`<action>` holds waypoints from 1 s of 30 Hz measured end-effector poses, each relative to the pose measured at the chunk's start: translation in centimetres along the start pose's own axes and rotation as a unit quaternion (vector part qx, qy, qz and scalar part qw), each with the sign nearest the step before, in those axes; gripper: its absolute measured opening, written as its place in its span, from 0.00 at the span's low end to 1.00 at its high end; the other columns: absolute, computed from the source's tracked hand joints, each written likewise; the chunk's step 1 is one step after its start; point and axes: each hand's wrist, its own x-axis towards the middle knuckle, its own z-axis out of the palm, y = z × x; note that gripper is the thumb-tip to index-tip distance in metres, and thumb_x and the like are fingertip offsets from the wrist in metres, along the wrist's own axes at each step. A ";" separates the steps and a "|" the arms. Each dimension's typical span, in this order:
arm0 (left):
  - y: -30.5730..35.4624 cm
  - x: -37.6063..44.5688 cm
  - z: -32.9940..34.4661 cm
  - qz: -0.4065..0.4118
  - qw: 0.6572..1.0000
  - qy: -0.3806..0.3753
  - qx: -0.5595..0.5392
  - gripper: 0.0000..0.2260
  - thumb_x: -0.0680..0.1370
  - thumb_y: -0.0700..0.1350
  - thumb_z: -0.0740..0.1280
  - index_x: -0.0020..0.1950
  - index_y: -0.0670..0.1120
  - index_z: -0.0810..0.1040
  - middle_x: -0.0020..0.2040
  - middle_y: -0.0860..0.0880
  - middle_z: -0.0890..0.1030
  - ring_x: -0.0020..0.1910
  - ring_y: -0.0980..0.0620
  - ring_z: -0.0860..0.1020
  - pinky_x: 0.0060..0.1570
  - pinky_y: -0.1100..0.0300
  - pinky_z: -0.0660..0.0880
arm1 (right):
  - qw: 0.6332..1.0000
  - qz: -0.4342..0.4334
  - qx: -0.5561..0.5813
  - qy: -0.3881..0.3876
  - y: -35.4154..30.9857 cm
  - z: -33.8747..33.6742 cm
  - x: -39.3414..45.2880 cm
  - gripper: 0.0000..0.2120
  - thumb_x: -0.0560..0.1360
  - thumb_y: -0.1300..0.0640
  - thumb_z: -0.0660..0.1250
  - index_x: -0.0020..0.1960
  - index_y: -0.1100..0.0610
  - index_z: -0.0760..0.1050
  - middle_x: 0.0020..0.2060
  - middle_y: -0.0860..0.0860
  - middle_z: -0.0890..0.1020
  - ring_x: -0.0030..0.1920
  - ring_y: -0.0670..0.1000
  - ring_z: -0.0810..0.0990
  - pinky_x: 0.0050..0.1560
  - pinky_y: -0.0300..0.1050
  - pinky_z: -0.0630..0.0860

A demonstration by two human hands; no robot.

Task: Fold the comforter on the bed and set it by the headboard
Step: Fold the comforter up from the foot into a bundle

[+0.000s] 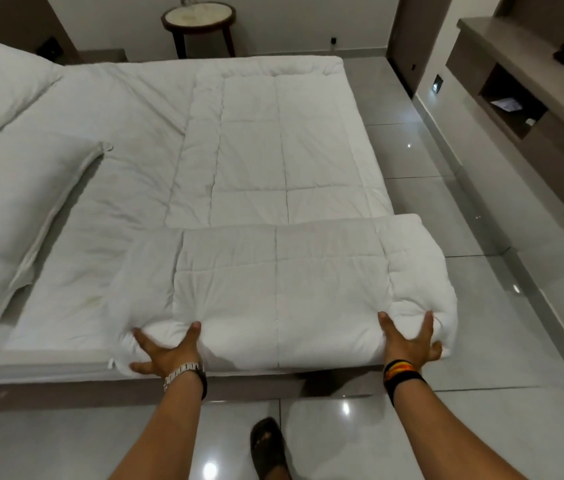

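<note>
Both hands on the comforter's near fold, bed's foot end

Fingertips sink into the fabric, so can't tell how firm the grab is: left hand and right hand spread against the puffy white comforter.

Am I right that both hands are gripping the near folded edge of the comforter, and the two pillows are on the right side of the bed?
Not quite. The head view shows the left hand and right hand gripping the near folded edge of the comforter, but the two pillows are on the left side of the bed, not the right.
</note>
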 end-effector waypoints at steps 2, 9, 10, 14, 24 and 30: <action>1.9 -0.8 0.2 0.009 0.999 0.023 -0.030 0.49 0.69 0.43 0.81 0.80 0.66 0.55 0.83 0.46 0.39 0.76 0.37 0.63 0.70 0.45 0.67 | 0.999 -0.020 0.033 0.015 -1.8 0.1 -0.7 0.42 0.69 0.55 0.82 0.77 0.40 0.66 0.79 0.56 0.53 0.74 0.57 0.67 0.69 0.44 0.68; 14.1 -2.0 3.4 0.170 0.980 0.033 -0.096 0.37 0.73 0.48 0.75 0.77 0.66 0.62 0.83 0.50 0.42 0.77 0.39 0.62 0.72 0.43 0.68 | 0.985 -0.158 0.073 0.004 -15.9 4.0 -1.3 0.33 0.72 0.56 0.79 0.75 0.47 0.72 0.79 0.52 0.55 0.73 0.53 0.68 0.69 0.41 0.68; 16.2 -2.2 4.1 0.197 0.976 0.019 -0.092 0.37 0.73 0.50 0.74 0.78 0.67 0.60 0.83 0.51 0.41 0.77 0.38 0.61 0.72 0.42 0.67 | 0.981 -0.180 0.068 -0.006 -18.2 5.0 -1.1 0.34 0.73 0.53 0.78 0.76 0.46 0.70 0.80 0.51 0.54 0.74 0.53 0.68 0.71 0.44 0.68; 22.9 -0.3 8.6 0.293 0.953 -0.044 -0.067 0.35 0.76 0.59 0.67 0.79 0.70 0.53 0.83 0.53 0.39 0.81 0.47 0.55 0.76 0.45 0.61 | 0.960 -0.262 0.075 -0.056 -25.3 10.4 2.0 0.33 0.78 0.51 0.73 0.80 0.48 0.65 0.82 0.51 0.51 0.66 0.45 0.71 0.68 0.42 0.72; 29.5 13.3 25.6 0.457 0.850 -0.099 0.243 0.28 0.82 0.61 0.54 0.82 0.54 0.61 0.83 0.47 0.56 0.82 0.45 0.49 0.80 0.47 0.46 | 0.838 -0.430 -0.334 -0.029 -28.8 27.0 13.2 0.32 0.82 0.34 0.56 0.81 0.47 0.61 0.83 0.54 0.55 0.83 0.56 0.47 0.79 0.62 0.35; 28.2 18.2 32.2 0.506 0.777 -0.081 0.364 0.33 0.81 0.66 0.46 0.84 0.55 0.52 0.84 0.45 0.49 0.82 0.43 0.44 0.79 0.46 0.40 | 0.802 -0.384 -0.457 -0.041 -26.7 34.1 19.2 0.37 0.80 0.27 0.43 0.84 0.43 0.45 0.84 0.52 0.41 0.82 0.54 0.34 0.75 0.72 0.31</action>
